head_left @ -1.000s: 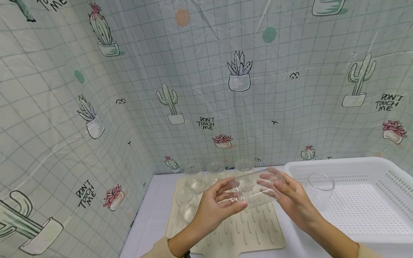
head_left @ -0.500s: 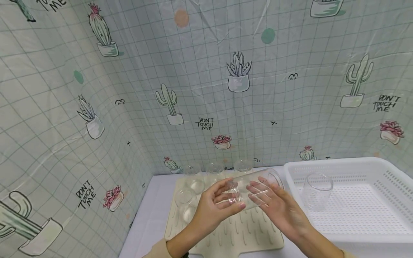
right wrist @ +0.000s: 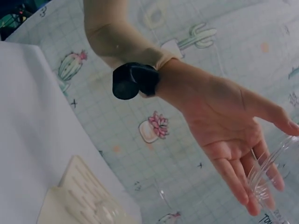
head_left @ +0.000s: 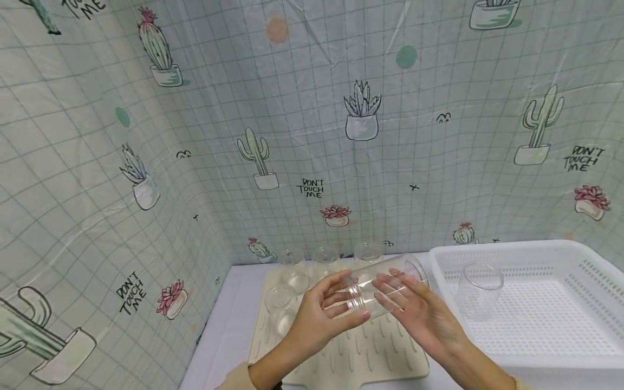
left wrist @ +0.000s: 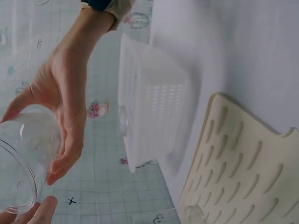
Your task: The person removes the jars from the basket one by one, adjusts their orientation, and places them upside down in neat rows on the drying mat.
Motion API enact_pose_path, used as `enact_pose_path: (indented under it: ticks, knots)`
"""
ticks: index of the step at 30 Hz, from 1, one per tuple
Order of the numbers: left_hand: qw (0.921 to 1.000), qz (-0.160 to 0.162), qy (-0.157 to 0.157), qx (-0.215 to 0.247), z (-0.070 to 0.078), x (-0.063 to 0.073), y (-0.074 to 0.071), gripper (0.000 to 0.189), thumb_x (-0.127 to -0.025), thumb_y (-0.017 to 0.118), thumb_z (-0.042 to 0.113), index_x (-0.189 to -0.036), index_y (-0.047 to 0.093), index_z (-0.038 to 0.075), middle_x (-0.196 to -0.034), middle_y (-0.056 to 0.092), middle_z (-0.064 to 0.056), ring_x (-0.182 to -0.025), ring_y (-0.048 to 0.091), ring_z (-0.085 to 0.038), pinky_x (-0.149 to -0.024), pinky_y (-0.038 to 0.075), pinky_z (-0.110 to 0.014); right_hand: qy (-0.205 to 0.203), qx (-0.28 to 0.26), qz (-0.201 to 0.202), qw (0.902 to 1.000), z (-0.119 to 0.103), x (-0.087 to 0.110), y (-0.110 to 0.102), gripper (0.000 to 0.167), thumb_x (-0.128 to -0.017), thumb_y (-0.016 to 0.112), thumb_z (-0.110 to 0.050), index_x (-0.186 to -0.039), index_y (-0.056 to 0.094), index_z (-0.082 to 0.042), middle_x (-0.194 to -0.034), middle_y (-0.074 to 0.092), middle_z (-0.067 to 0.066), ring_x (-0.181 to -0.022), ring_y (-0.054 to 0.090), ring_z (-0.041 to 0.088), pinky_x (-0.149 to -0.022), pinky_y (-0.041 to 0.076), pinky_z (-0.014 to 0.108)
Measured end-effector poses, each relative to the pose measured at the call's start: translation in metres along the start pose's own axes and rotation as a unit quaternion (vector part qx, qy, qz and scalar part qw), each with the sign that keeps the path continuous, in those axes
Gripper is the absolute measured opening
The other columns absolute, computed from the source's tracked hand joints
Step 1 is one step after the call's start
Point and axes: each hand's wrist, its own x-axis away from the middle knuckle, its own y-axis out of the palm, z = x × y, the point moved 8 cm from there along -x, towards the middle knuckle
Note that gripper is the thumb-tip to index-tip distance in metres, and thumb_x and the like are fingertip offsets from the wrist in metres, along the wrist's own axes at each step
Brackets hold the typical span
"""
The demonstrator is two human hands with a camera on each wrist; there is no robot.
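Note:
A clear drinking glass point(head_left: 368, 279) lies on its side in the air over the beige ridged mat point(head_left: 385, 352). My left hand point(head_left: 322, 311) grips its ribbed left end, thumb at the near side and fingers behind. Toward the rim end, my right hand point(head_left: 419, 314) holds the glass, its extended fingers showing through the clear wall. In the left wrist view the right hand point(left wrist: 67, 98) has its thumb and fingers on opposite sides of the glass point(left wrist: 32, 144). The right wrist view shows the left hand point(right wrist: 224, 126) with its thumb at the glass's edge.
Several upturned or standing clear glasses, such as one glass point(head_left: 280, 298), occupy the mat's back and left. To the right is a white perforated basket point(head_left: 560, 249) with another glass point(head_left: 480, 292) inside. A patterned curtain point(head_left: 312, 135) hangs behind the white table point(head_left: 219, 325).
Between one second and half a second ago, my right hand shifted left along the glass, its palm turning more into view and the rim showing past it. Since then, little has moved.

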Motion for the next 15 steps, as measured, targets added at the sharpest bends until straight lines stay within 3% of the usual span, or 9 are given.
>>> enact_pose_path:
  ticks: [3,9,15]
  knots:
    - [0.9992,-0.003,0.017,-0.036,0.003,0.001,-0.003,0.073,-0.084,0.082,0.017,-0.146,0.045,0.005,-0.144,0.051,-0.015,-0.126,0.056,-0.025,-0.098,0.049,-0.031,-0.004,0.015,0.005,0.9999,-0.003,-0.001,-0.002,0.031,-0.108,0.032,-0.018,-0.137,0.032,-0.006,-0.136,0.052,0.010,-0.132,0.050,0.026,-0.112,0.037,0.039]
    - [0.9923,0.010,0.048,-0.114,0.012,0.005,-0.017,0.074,-0.083,0.084,0.020,-0.148,0.046,0.021,-0.147,0.049,0.006,-0.134,0.048,-0.016,-0.107,0.042,-0.032,-0.010,0.040,0.015,0.9990,-0.008,-0.004,-0.006,0.027,-0.108,0.036,-0.017,-0.129,0.049,-0.009,-0.132,0.056,0.007,-0.125,0.055,0.023,-0.109,0.040,0.038]
    - [0.9797,0.042,0.054,-0.188,0.018,0.011,-0.038,0.080,-0.082,0.085,0.025,-0.150,0.043,0.022,-0.151,0.044,0.012,-0.140,0.038,-0.010,-0.114,0.033,-0.033,-0.018,0.052,0.009,0.9984,-0.012,-0.012,-0.006,0.028,-0.107,0.037,-0.014,-0.127,0.056,-0.007,-0.126,0.061,0.008,-0.120,0.059,0.022,-0.109,0.040,0.039]
